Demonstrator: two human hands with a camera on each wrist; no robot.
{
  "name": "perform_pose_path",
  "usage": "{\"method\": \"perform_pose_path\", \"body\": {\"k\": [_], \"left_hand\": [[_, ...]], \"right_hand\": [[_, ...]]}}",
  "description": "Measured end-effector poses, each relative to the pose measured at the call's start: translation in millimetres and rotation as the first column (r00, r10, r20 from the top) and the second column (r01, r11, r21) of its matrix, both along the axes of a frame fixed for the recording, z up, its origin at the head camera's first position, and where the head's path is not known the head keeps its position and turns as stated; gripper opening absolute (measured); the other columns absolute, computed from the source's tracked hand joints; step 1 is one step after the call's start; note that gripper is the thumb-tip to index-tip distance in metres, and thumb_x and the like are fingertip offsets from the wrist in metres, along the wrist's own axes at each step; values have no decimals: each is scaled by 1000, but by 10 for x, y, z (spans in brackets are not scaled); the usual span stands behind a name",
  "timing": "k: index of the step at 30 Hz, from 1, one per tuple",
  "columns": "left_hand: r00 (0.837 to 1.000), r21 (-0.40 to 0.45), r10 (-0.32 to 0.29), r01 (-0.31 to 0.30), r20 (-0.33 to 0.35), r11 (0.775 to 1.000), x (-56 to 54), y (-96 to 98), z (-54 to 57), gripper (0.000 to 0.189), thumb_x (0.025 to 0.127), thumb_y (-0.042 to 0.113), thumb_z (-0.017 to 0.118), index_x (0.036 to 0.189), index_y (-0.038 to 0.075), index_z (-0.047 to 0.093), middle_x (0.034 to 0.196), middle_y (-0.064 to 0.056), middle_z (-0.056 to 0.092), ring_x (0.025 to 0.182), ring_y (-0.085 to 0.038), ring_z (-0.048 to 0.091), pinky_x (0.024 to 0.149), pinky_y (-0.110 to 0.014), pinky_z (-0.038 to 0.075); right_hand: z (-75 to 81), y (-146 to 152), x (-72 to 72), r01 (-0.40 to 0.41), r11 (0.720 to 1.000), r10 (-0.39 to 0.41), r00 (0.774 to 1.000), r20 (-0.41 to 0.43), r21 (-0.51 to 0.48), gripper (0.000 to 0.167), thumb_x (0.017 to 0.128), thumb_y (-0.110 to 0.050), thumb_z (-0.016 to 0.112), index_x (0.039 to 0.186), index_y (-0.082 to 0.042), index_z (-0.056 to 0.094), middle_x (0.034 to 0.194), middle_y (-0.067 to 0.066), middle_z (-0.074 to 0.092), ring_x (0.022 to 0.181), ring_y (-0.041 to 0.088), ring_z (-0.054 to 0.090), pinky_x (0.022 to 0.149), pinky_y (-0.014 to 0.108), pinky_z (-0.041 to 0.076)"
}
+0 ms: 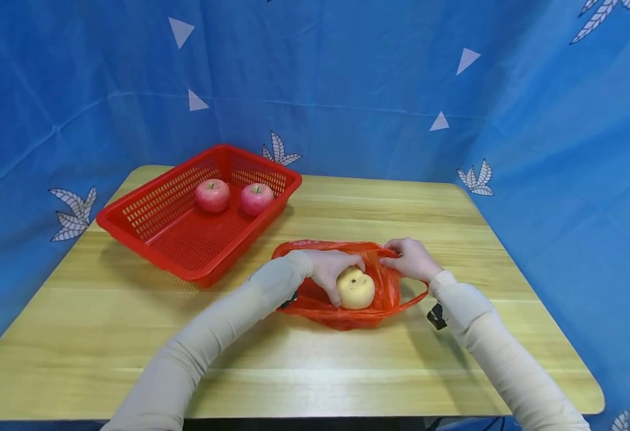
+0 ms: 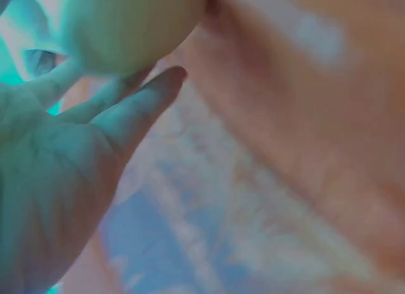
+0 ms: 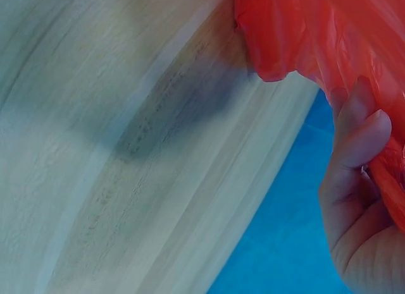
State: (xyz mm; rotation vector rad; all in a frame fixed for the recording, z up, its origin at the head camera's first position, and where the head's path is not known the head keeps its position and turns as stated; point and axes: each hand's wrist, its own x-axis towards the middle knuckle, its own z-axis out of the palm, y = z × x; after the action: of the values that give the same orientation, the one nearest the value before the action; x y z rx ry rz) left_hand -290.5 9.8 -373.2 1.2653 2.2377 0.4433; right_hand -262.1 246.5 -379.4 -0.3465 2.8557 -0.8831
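My left hand (image 1: 328, 270) grips a pale yellow round fruit (image 1: 356, 290) inside the mouth of a red plastic bag (image 1: 328, 320). Thumb and fingers lie on either side of the fruit, whose small dark dimple shows upward. In the left wrist view the fruit (image 2: 126, 28) rests against the fingers, and the bag around it is blurred. My right hand (image 1: 413, 259) pinches the bag's right rim, holding the mouth spread. The right wrist view has the red plastic (image 3: 297, 35) caught between thumb and fingers. The bottom of the bag is hidden.
A red perforated basket (image 1: 201, 272) stands at the back left of the wooden table (image 1: 379, 209). Two pink-red apples (image 1: 212, 196) lie in it, towards its far right side. Blue patterned cloth (image 1: 336, 72) hangs behind and beside the table.
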Motion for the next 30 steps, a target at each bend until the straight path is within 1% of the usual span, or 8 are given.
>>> {"method": "perform_pose_path", "body": {"k": [6,10,12,15,18,21,25,30], "left_hand": [[999,52,-35,37,-26,998,55,-101,424,79,78,23,89,141,8,44,148,-11,54,139,-27,49,115,-40,42],[997,223,-60,70,-50,972,48,-325,796,73,79,23,89,137,4,50,143,-14,57,128,-28,61,109,-39,49],[993,336,-10,50,-118,941,-13,-509,992,70,80,23,89,136,3,53,138,-14,60,119,-27,66,103,-39,53],[967,526,171,-48,-188,849,-191,-846,1235,63,81,19,88,133,2,56,132,-14,65,111,-24,68,95,-37,56],[903,678,396,-188,-166,711,-451,-1149,1348,58,83,14,85,132,4,57,128,-14,67,110,-25,66,89,-31,53],[819,748,565,-313,-99,585,-712,-1389,1313,55,84,13,83,133,5,58,129,-15,66,112,-26,63,87,-29,51],[701,771,713,-451,-4,448,-989,-1630,1092,52,87,19,81,132,6,59,131,-16,66,117,-26,61,97,-37,52],[529,711,841,-633,109,306,-1187,-1950,709,52,90,24,80,134,6,58,137,-17,63,129,-31,54,110,-50,47]], "right_hand": [[-1,24,-4,-4,1000,5,1000,29,-30,20,97,-8,69,110,8,69,103,21,75,79,19,67,66,28,58],[-21,19,-18,7,999,-5,998,55,-39,22,97,-8,69,112,8,69,104,22,74,75,15,67,63,26,58],[-38,12,-33,7,999,-5,999,52,-31,23,97,-9,69,113,8,69,105,22,74,75,15,67,65,26,58],[-67,-4,-53,-2,1000,3,999,41,-20,23,97,-9,69,113,8,69,106,22,75,76,16,67,67,27,57],[-79,1,-58,-5,1000,5,999,36,-6,27,98,-11,69,117,7,68,109,23,74,81,20,68,73,32,59],[-82,12,-53,6,1000,-6,1000,24,11,33,97,-12,70,124,7,66,113,25,72,89,26,67,81,40,59],[-67,27,-40,24,1000,-24,1000,2,13,38,96,-12,71,128,7,63,113,26,70,92,31,65,84,44,57],[-74,23,-45,18,1000,-18,1000,21,-26,38,96,-11,71,127,8,63,109,25,70,82,24,67,70,33,58]]}}
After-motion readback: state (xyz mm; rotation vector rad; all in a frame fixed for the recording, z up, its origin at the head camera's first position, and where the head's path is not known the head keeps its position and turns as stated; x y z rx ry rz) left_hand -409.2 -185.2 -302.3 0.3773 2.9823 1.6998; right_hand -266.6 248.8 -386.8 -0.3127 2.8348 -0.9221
